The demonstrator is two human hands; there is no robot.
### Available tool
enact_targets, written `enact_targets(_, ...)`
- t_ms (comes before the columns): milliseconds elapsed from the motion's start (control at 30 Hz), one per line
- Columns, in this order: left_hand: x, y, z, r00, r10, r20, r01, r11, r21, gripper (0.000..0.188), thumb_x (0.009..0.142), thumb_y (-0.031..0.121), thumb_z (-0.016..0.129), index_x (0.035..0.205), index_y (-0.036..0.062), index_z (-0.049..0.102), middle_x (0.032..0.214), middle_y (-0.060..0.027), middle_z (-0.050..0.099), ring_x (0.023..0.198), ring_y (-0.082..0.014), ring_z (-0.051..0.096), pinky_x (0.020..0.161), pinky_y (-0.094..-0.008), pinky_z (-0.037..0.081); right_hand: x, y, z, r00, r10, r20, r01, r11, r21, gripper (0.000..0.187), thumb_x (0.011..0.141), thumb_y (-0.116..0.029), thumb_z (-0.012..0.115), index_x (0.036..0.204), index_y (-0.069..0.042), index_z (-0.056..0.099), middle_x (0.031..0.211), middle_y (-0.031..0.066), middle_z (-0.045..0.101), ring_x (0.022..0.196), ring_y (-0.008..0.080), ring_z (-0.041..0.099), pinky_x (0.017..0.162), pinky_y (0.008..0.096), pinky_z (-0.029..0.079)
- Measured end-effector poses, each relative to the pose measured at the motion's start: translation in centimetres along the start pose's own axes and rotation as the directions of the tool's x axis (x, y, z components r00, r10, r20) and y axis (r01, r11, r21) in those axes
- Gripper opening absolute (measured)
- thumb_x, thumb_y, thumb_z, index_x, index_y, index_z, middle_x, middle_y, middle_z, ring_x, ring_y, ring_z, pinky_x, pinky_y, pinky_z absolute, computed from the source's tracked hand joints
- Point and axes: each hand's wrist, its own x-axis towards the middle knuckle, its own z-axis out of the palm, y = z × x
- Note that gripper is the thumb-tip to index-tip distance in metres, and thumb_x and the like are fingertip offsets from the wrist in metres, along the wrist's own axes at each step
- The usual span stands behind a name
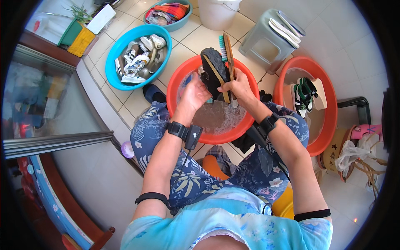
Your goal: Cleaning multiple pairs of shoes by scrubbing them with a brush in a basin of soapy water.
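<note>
Right grip (pixel 241 86) is closed around the wooden handle of a scrubbing brush (pixel 228 52), its thumb lying over the edge of a dark shoe (pixel 213 75). Left grip (pixel 193 92) is wet and loosely spread at the shoe's other side, palm showing; whether it bears any weight, I cannot tell. The shoe is raised over an orange-red basin (pixel 212 138) set between the person's knees, with cloudy, foamy water inside. The brush stands upright just beside the shoe, teal bristles facing left; contact between bristles and shoe is unclear.

This looks like the scrubbing step, perhaps between strokes. My judgement is that the next stroke calls for the left fingers to take the shoe firmly, freeing the right to turn the bristles onto it, all above the water so that drips land there. A wet shoe could easily slip.

To the right, a second red basin (pixel 332 104) holds green-and-white sneakers (pixel 303 96). Beyond the left knee, a blue basin (pixel 111 58) is crowded with pale and grey shoes (pixel 139 64). Farther off are a grey container (pixel 262 43) with flat white pieces (pixel 284 32) on it, a white bucket (pixel 218 14) and a smaller basin (pixel 184 23) of bright cloth (pixel 170 13).
</note>
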Motion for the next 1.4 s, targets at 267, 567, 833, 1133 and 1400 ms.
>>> enact_targets(267, 0.2, 0.2, -0.5, 0.985, 0.158, 0.073, -0.144, 0.976, -0.164, 0.028, 0.093, 0.022, 0.054, 0.117, 0.0074, 0.054, 0.114, -0.0090, 0.061, 0.104, -0.0227, 0.060, 0.090, -0.0381, 0.047, 0.5, -0.1, 0.3, 0.997, 0.032, -0.069, -0.030, 0.999, 0.028, 0.050, 0.054, 0.002, 0.072, 0.102, 0.005, 0.056, 0.082, 0.0066, 0.058, 0.076, 0.0176, 0.056, 0.068, 0.0296, 0.045)
enact_targets(567, 0.1, 0.0, -0.5, 0.925, 0.363, 0.111, -0.373, 0.815, 0.442, 0.015, 0.084, 0.017, 0.065, 0.073, 0.0104, 0.057, 0.067, 0.0057, 0.052, 0.060, -0.0038, 0.044, 0.054, -0.0197, 0.033, 1.2, -1.4, -2.9, 0.971, 0.130, -0.199, -0.119, 0.991, 0.067, 0.037, 0.070, -0.029, 0.079, 0.081, 0.000, 0.060, 0.058, -0.0009, 0.049, 0.041, 0.0066, 0.038, 0.038, 0.0222, 0.026)
enact_targets(833, 0.0, -0.2, -0.4, 0.954, 0.292, 0.062, -0.295, 0.889, 0.350, 0.024, 0.088, 0.027, 0.064, 0.088, 0.0031, 0.060, 0.079, -0.0030, 0.060, 0.068, -0.0115, 0.056, 0.061, -0.0233, 0.042, 0.0, -1.8, -3.4, 0.982, 0.060, -0.181, -0.060, 0.998, 0.006, 0.022, 0.069, -0.012, 0.073, 0.082, 0.000, 0.060, 0.063, 0.0013, 0.053, 0.047, 0.0079, 0.045, 0.042, 0.0239, 0.032)
enact_targets(1133, 1.1, -1.2, -1.8, 0.999, 0.045, -0.006, -0.045, 0.999, -0.013, 0.034, 0.087, 0.022, 0.065, 0.109, -0.0028, 0.056, 0.110, -0.0176, 0.061, 0.099, -0.0297, 0.060, 0.096, -0.0421, 0.043, 0.8, -1.4, -3.2, 0.954, -0.212, -0.213, 0.149, 0.949, -0.279, 0.029, 0.069, -0.007, 0.069, 0.092, 0.007, 0.058, 0.080, 0.0077, 0.062, 0.074, 0.0148, 0.057, 0.068, 0.0276, 0.045)
enact_targets(1400, 0.9, 0.4, -1.9, 0.939, 0.321, 0.123, -0.336, 0.933, 0.127, 0.010, 0.082, 0.004, 0.064, 0.088, 0.0076, 0.057, 0.098, -0.0080, 0.061, 0.089, -0.0182, 0.059, 0.084, -0.0327, 0.048, 0.4, -1.5, -2.9, 0.949, -0.031, -0.315, 0.033, 0.999, 0.000, 0.022, 0.075, -0.015, 0.070, 0.080, 0.001, 0.056, 0.062, 0.0012, 0.050, 0.050, 0.0093, 0.045, 0.046, 0.0255, 0.035)
